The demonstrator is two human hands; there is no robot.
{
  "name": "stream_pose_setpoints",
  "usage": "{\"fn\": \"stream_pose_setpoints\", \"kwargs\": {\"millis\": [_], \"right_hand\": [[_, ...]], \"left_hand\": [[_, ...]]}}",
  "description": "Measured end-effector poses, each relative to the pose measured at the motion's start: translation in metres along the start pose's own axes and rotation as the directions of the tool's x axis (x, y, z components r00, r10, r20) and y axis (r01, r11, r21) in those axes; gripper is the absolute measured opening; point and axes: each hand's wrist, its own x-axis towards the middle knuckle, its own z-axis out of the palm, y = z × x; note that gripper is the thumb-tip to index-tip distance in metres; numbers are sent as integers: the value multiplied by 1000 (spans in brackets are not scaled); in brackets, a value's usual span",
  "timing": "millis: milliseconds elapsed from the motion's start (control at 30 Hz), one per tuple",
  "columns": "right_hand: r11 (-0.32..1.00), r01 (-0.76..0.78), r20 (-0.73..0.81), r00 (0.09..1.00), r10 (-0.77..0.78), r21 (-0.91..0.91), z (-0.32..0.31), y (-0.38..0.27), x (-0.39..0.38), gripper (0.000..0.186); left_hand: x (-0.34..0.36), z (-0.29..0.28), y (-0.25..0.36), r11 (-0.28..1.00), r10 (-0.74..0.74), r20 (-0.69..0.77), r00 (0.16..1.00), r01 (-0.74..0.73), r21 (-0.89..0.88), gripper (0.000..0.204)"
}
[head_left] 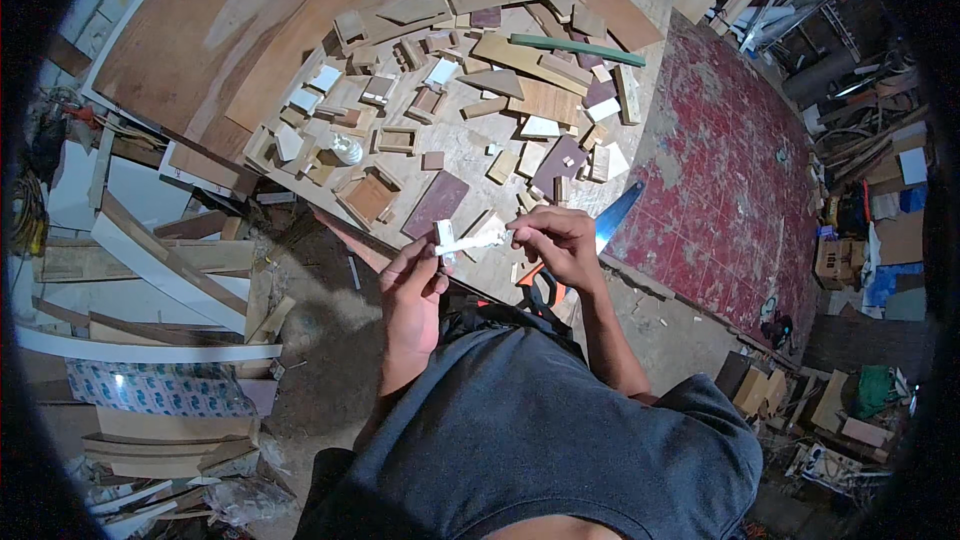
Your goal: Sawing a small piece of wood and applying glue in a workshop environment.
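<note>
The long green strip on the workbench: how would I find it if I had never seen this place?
Start at the big wooden workbench strewn with small offcuts, and look toward its far right part. There the long green strip lies slanted across a pile of brown wood pieces. It is the only green piece among the brown, white and dark red ones, and much longer and thinner than most of its neighbours.

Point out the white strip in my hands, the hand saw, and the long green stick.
white strip [470,240], head view, middle of its length
hand saw [618,217], head view, flat of the blade
long green stick [575,49], head view, mid-length
</note>
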Motion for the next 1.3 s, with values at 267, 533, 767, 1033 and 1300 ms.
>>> {"fn": "stream_pose_setpoints", "kwargs": {"millis": [267,533,767,1033,1300], "right_hand": [[999,4,54,999,-6,33,-5,-3,-5,12],[993,70,66,996,-63,-97,-2,-7,0,12],[1000,9,14,1000,-9,2,1,-5,-5,13],[999,-9,62,998,7,35,1,4,-5,12],[1000,-20,55,998,20,3,1,-4,-1,11]], "left_hand": [[2,4,2,998,-50,-92,995,52,24,24],[3,3,0,999,1,-56,998,-3,-40,24],[3,2,-5,1000,-3,-80,997,2,-18,23],[3,7,3,995,-81,-72,994,77,-59,21],[0,3,-1,993,-43,-47,998,37,-114,26]]}}
